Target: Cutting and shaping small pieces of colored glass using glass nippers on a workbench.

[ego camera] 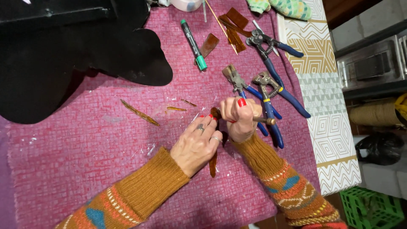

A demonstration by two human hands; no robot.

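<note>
On the pink mat [85, 161], my left hand [197, 144] presses flat on the amber glass strip [213, 163]. My right hand [239, 116] squeezes what looks like a cutter [265, 120]. I should push steady.

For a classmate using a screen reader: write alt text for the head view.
Two hands work amber glass on a pink mat: the left hand presses a long amber strip flat, and the right hand grips a brass-ended tool. Blue-handled pliers lie beside them.

Glossy amber glass strip [213, 163] on rough pink woven cloth [85, 161].
</note>
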